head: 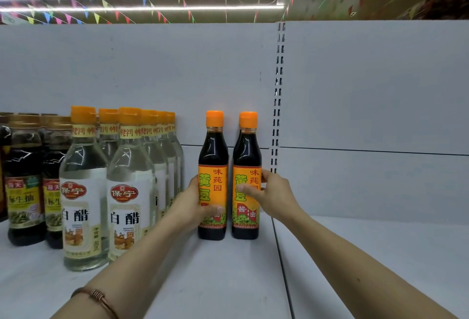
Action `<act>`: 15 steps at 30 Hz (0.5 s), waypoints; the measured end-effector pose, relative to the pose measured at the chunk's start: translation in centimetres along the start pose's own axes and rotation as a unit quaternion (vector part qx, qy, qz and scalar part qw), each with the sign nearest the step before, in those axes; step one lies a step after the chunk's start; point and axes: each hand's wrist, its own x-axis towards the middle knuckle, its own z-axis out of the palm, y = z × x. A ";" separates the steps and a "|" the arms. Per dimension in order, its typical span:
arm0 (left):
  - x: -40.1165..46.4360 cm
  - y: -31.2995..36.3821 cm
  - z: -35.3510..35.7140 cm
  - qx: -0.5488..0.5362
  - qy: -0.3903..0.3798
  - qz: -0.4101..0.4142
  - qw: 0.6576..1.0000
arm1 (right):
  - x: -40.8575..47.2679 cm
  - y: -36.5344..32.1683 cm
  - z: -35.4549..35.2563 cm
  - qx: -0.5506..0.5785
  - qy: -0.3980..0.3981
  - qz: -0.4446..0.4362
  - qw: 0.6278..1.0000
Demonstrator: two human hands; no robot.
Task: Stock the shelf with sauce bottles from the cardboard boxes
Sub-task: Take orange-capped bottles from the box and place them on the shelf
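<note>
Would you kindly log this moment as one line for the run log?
left hand grips left soy bottle | right hand grips right soy bottle | both upright on shelf | beside vinegar bottles

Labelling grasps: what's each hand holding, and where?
Left hand: left dark orange-capped sauce bottle, at its label. Right hand: right matching bottle, at its label.

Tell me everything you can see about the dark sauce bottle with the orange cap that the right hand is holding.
The dark sauce bottle with the orange cap stands upright on the white shelf board, close to the white back panel. It looks like clear glass or plastic filled with dark brown liquid, with a narrow neck and rounded shoulders. An orange label with green and red Chinese characters wraps its body. The right hand grips it at label height, thumb across the front. A twin bottle stands just to its left, held by the left hand.
</note>
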 end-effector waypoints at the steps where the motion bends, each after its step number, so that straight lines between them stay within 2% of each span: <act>1: 0.1 0.0 0.0 -0.001 -0.001 0.001 1.000 | 0.1 0.0 0.1 0.003 0.004 0.001 1.000; 15: 1.4 -0.6 0.4 0.005 0.005 0.010 1.000 | 0.2 0.6 0.8 -0.005 0.016 -0.004 1.000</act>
